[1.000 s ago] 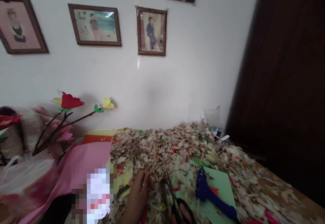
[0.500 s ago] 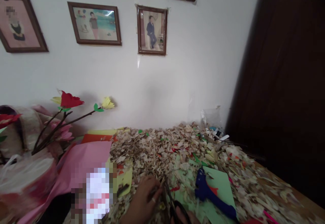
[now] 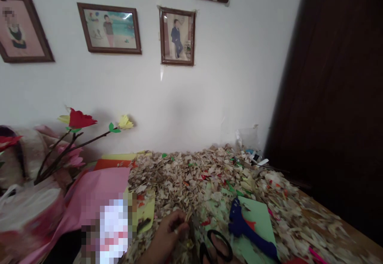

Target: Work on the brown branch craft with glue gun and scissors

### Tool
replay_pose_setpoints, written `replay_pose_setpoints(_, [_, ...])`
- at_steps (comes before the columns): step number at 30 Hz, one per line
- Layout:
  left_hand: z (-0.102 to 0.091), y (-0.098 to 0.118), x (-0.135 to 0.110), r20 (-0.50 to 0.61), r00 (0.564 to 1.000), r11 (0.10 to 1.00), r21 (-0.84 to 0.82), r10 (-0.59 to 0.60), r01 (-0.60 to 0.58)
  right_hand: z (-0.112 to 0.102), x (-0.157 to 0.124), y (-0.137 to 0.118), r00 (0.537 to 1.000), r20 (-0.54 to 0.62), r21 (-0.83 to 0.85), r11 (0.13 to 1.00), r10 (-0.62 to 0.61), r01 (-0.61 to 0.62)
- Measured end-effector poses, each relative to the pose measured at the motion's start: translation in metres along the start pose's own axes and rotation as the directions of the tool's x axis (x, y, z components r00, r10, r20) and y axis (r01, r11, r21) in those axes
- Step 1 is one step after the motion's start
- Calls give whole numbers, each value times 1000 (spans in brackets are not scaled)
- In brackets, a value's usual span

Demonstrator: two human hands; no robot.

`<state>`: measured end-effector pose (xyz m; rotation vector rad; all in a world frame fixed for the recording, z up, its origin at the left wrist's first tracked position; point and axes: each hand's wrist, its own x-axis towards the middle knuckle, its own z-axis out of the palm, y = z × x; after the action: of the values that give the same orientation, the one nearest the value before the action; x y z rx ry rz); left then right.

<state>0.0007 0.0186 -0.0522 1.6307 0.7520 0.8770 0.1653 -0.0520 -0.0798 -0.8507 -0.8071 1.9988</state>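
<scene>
My left hand (image 3: 169, 232) is at the lower middle, thumb and forefinger pinched on a thin pale strip (image 3: 188, 215). Just to its right, my right hand (image 3: 221, 252) has its fingers in the black handle loops of a pair of scissors (image 3: 212, 236). The loops stand spread apart. The blades are dark and blurred beside the left fingertips, so whether they touch the strip is unclear. Beneath both hands lies a thick heap of pale, dry-looking scraps (image 3: 176, 176). A blue glue gun (image 3: 251, 234) rests to the right on light green paper (image 3: 263, 212).
Pink paper (image 3: 104, 180), yellow paper (image 3: 148, 212) and a blurred-out bright screen (image 3: 113, 228) are on the left. Behind them stand dark twigs with a red paper flower (image 3: 82, 118) and a yellow one (image 3: 125, 122). A clear plastic bag (image 3: 248, 138) leans against the wall.
The scissors' handle loops have spread apart and turned more toward the camera. My left hand's fingers have shifted slightly at the strip. The whole view has moved a little.
</scene>
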Motion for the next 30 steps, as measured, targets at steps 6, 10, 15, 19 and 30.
replay_pose_setpoints(6, [1, -9, 2, 9, 1000, 998, -58, -26, 26, 1, 1, -4, 991, -29, 90, 987, 134, -131])
replay_pose_setpoints(10, [0, 1, 1, 7, 1000, 999, -42, -12, 13, 9, -5, -14, 987, 18, 163, 974, 159, -160])
replay_pose_setpoints(15, [0, 11, -2, 11, 1000, 1000, 11, 8, -8, 11, -6, -17, 976, 171, 252, 952, 132, -173])
replay_pose_setpoints(19, [-1, 7, -2, -89, 996, 997, 77, 3, 4, 14, -6, -17, 989, -27, 212, 968, 144, -135])
replay_pose_setpoints(30, [-11, 0, 3, -490, 870, 986, 163, 57, 27, -5, -9, -20, 995, 17, 526, 847, -102, 78])
